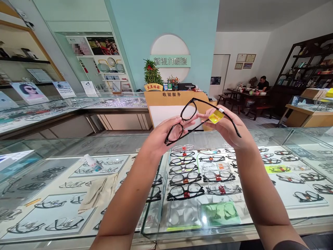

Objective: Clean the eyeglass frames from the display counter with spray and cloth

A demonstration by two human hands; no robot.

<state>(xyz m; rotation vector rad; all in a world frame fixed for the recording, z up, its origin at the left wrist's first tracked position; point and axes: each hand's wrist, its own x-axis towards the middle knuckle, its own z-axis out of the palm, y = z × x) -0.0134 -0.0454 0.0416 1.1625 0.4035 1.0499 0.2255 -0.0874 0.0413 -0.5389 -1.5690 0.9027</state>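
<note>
Raised above the glass counter is a pair of black-framed eyeglasses (193, 100), its temples unfolded and pointing right. My left hand (166, 130) grips the front of the frame around the bridge and lower lens. With its fingers at the temples, my right hand (225, 121) holds the other side. A yellow tag (216, 117) hangs from the upper temple near my right fingers, beside a small white band. Part of my left fingertips shows behind the lenses. Below my hands, rows of eyeglasses (185, 192) lie inside the display case.
On the left of the glass counter (145, 236) are a beige cloth (97, 192) and a white spray bottle (93, 162). A cashier desk (153, 100) stands ahead, with a plant (153, 74) on it. A person (262, 84) sits at a dark table in the back right.
</note>
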